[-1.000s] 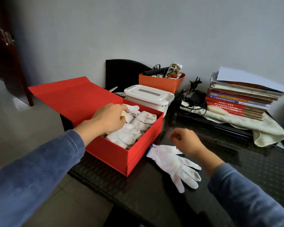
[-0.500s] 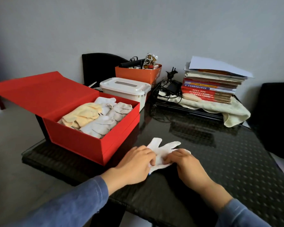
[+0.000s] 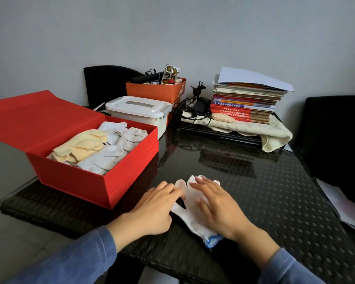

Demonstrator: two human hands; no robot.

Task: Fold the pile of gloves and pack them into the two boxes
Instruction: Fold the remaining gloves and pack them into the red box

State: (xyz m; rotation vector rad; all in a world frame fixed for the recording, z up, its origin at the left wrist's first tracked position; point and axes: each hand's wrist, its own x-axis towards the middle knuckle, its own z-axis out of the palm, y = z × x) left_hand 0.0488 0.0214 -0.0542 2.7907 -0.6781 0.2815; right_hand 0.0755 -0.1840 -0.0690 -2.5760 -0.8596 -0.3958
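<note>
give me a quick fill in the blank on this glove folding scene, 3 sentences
1. The left hand and right hand press flat on a white cotton glove whose cuff edge is ____.
2. The folded gloves already packed lie in an open cardboard box coloured ____.
3. The white plastic lidded container stands ____ that box.

Missing words: blue; red; behind.

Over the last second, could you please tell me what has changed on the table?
The left hand left the red box and joined the right hand on the white glove; both now press it flat. The glove was turned so its fingertips point away, cuff nearest the person. The box and its packed gloves stayed put.
</note>
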